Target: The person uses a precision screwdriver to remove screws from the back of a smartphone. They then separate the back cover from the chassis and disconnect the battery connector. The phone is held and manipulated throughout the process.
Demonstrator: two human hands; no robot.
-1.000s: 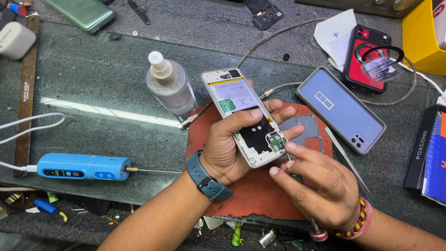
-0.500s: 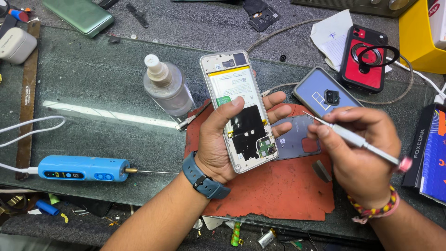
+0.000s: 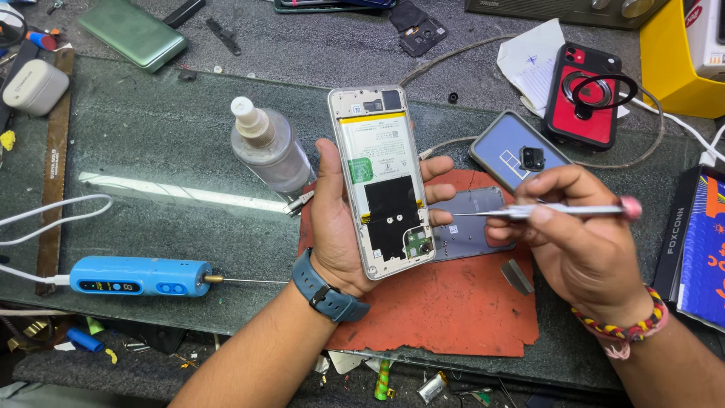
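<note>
Two hands, head view: left hand (image 3: pixel 343 227) cradles an opened phone (image 3: pixel 381 177) by its edges above the red mat (image 3: pixel 453 310). Right hand (image 3: pixel 581 242) pinches a thin screwdriver (image 3: pixel 529 212), tip apparently just beside the phone. Phone: light, rigid, probably fragile inside; edge holds only.

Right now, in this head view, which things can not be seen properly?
- Underside of the opened phone: covered by the left hand.
- Screwdriver tip: too thin to tell if it touches anything.
- Grey back cover on the red mat: partly behind phone and right hand.
- Yellow box: cut off by the frame's edge.
</note>
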